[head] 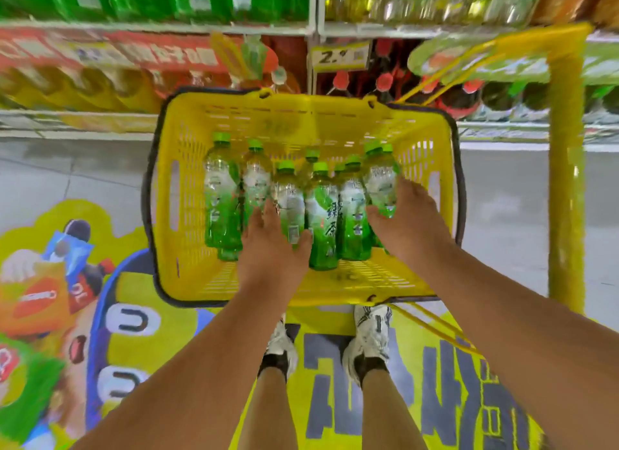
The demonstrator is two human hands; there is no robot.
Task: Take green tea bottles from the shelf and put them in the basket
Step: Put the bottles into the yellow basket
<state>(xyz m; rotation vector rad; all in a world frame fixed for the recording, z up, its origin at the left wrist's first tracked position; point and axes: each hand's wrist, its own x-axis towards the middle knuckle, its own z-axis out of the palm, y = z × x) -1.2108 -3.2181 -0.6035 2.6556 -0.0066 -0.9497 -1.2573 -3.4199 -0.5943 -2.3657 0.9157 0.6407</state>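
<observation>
Below, we see the yellow basket (187,265) on a printed floor graphic (140,319) before drink shelves (201,29); green tea bottles (321,215) lie inside; left hand (273,248) grasps one; right hand (407,223) grasps another.

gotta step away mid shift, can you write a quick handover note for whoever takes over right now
Left hand: inside the yellow basket, fingers curled on a green tea bottle lying in the middle of the row.
Right hand: also in the basket, gripping the rightmost bottle near the right wall.
Bottles: a row of green-capped green tea bottles lies across the basket floor, at least seven, with some overlapping, so the exact count is unclear.
Done: several bottles are already in the basket.
Left: let go of these two, then fetch more from the shelf if more are wanted. The shelves are blurred.
</observation>
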